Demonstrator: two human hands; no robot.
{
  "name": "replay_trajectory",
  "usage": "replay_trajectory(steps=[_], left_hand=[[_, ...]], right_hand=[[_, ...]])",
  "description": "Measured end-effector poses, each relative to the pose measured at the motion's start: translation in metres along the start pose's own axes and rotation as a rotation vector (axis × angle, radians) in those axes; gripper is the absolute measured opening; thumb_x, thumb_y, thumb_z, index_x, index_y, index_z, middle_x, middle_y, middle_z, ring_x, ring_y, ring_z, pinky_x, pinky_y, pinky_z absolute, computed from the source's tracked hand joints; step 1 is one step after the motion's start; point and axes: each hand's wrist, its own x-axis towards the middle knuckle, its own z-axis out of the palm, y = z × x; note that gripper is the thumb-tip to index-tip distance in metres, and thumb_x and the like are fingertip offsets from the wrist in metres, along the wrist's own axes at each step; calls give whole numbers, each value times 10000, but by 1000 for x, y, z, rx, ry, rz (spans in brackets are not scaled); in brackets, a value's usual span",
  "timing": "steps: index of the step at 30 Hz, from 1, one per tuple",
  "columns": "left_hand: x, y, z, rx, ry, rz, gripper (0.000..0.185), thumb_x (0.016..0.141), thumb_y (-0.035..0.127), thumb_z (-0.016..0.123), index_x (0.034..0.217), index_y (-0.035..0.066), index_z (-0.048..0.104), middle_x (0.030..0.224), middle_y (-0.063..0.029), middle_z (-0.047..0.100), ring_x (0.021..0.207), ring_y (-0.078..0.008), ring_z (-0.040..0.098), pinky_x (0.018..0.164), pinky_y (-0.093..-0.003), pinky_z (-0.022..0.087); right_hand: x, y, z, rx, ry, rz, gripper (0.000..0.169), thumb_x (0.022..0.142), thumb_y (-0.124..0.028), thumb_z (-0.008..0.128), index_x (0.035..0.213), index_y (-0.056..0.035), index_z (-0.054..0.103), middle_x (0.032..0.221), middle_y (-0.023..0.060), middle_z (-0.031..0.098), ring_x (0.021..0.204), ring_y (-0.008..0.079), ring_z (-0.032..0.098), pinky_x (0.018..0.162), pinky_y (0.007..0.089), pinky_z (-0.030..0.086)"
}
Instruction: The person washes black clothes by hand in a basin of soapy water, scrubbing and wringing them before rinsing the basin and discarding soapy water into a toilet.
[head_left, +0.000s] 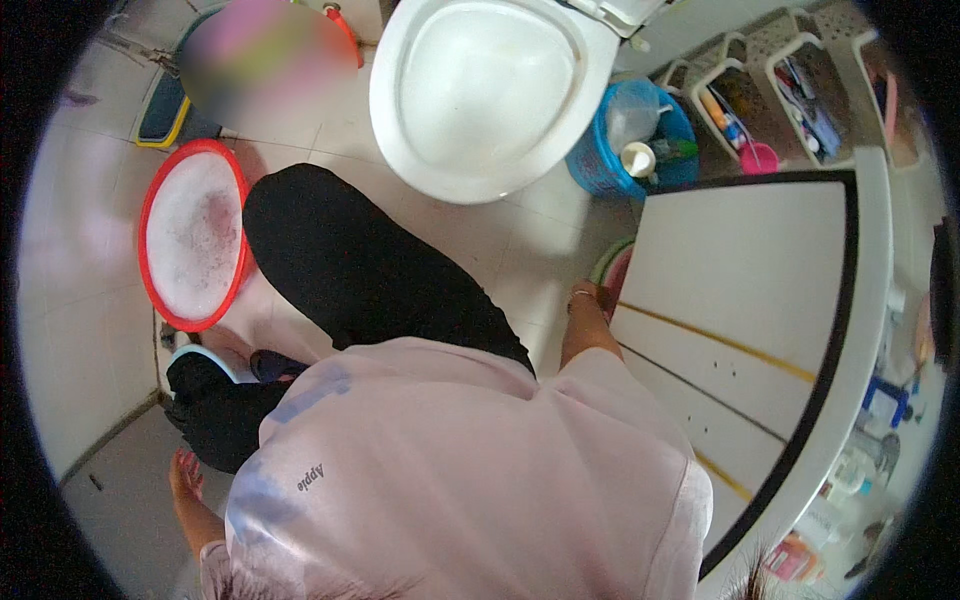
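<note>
My left hand (187, 474) hangs at the lower left beside my black trouser leg (217, 420), its fingers apart and holding nothing visible. On the other side, my right arm reaches down past the vanity cabinet. Only part of my right hand (586, 294) shows, close to a green and pink basin (615, 266) that the cabinet mostly covers. Its fingers are hidden, so a grip cannot be made out. Left of my raised black-clad knee (292, 210), a red-rimmed basin (243, 262) stands on the floor, full of white suds (184, 232).
A white toilet bowl (480, 184) is ahead. Right of it stands a blue waste bin (600, 165) with packaging inside. Wall-side organisers (795, 97) hold toiletries. The white cabinet (742, 247) lines the right. A yellow-edged dark bin (161, 112) stands at the far left near a blurred patch.
</note>
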Motion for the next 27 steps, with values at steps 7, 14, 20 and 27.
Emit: replay_trajectory(steps=[7,14,20,27], left_hand=[[-17,86,-7,211,227,-97,559,858,507,457,1320,192,439,1332,-19,468,1238,-220,407,1033,-435,215],[-50,117,34,257,289,101,490,833,445,492,1266,218,482,1226,-29,536,1136,-190,466,934,-413,303],[-57,122,46,352,240,11,462,837,427,469,1251,225,480,1212,-38,531,1106,-217,481,945,-438,297],[-66,122,66,353,249,-41,475,830,442,474,1250,220,471,1213,-44,525,1122,-234,475,977,-476,271]], right_hand=[[8,0,-21,160,55,140,301,803,-217,595,1045,-38,596,1085,180,608,965,345,608,817,417,488],[23,-2,-16,72,182,148,287,815,-212,579,1050,-47,579,1065,178,614,961,341,611,812,425,490],[19,1,-20,75,344,206,276,825,-208,565,1053,-54,564,1047,176,620,958,337,614,807,432,491],[11,-1,-38,152,538,261,262,836,-203,548,1058,-62,546,1027,174,626,954,332,617,802,441,492]])
